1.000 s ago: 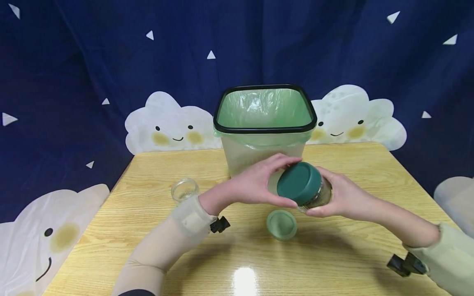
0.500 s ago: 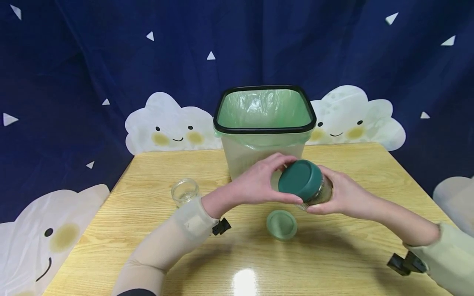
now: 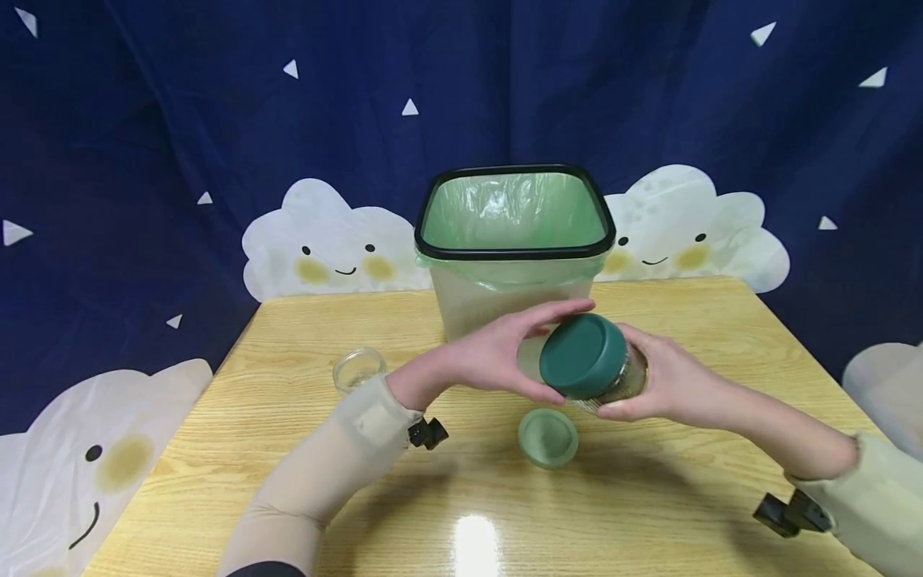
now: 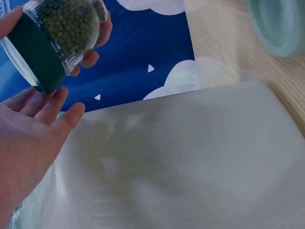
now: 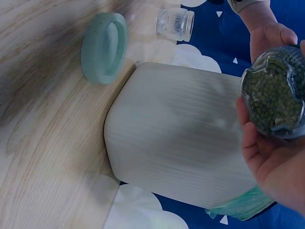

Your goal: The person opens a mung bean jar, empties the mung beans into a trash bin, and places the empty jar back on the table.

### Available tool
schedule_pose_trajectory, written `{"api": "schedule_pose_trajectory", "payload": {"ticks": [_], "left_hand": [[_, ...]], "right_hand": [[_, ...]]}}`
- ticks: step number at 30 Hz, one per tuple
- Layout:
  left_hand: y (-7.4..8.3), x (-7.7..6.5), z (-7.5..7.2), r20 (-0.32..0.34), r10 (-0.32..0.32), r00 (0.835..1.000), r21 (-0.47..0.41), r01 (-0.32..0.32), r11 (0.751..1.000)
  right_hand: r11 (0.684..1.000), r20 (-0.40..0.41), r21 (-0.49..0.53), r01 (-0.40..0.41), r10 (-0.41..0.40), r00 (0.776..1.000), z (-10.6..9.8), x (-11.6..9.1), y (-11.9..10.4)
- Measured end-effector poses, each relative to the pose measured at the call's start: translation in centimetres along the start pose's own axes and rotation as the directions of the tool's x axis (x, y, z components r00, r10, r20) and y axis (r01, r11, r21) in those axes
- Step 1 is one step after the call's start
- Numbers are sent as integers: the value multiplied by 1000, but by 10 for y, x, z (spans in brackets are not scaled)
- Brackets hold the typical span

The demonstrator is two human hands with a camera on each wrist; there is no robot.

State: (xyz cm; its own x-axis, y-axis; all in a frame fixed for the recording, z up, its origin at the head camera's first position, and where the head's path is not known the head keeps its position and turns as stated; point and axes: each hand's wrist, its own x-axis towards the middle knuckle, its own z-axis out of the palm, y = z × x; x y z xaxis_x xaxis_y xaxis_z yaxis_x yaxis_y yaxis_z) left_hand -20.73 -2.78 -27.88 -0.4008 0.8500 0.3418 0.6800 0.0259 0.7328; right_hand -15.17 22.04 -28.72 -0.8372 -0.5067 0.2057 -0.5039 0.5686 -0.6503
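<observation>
My right hand (image 3: 667, 377) grips a glass jar (image 3: 629, 377) of small green beans, tilted above the table with its dark green lid (image 3: 582, 355) towards the left. Around that lid my left hand (image 3: 497, 353) is spread, thumb near the lower edge and fingers extended past the upper edge. Fingertips lie at or very near the lid's rim in the left wrist view; firm contact is unclear. The beans (image 5: 274, 93) show through the jar's base in the right wrist view. Below the hands, a pale green round lid (image 3: 548, 438) lies on the table.
Behind the hands stands a whitish bin (image 3: 461, 300) with a black rim (image 3: 515, 254) and a green liner (image 3: 519, 208). A small clear glass jar (image 3: 359, 370) is at the left, near my left forearm. A dark blue curtain hangs behind the wooden table (image 3: 303, 328).
My left hand's thumb and fingers have spread wider from the dark green lid, after lying closer round it half a second ago. The right hand and jar stay nearly in place.
</observation>
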Motion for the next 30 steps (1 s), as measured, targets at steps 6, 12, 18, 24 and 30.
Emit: {"api": "schedule_pose_trajectory", "payload": {"ticks": [6, 12, 18, 24, 30], "left_hand": [[1, 1, 0, 5, 22, 1000, 30, -22, 999], [5, 0, 1, -61, -28, 998, 106, 34, 994], [8, -2, 3, -121, -73, 990, 145, 90, 985], [11, -7, -1, -174, -78, 982, 124, 101, 987], [11, -19, -6, -204, -106, 973, 101, 129, 986]], "right_hand": [[1000, 8, 5, 12, -12, 1000, 0, 0, 0], [1000, 4, 16, 16, -16, 1000, 1, 0, 0], [1000, 10, 28, -7, 7, 1000, 1, 0, -1], [999, 6, 31, -15, 15, 1000, 1, 0, 0], [1000, -2, 21, -14, 14, 1000, 1, 0, 3]]}}
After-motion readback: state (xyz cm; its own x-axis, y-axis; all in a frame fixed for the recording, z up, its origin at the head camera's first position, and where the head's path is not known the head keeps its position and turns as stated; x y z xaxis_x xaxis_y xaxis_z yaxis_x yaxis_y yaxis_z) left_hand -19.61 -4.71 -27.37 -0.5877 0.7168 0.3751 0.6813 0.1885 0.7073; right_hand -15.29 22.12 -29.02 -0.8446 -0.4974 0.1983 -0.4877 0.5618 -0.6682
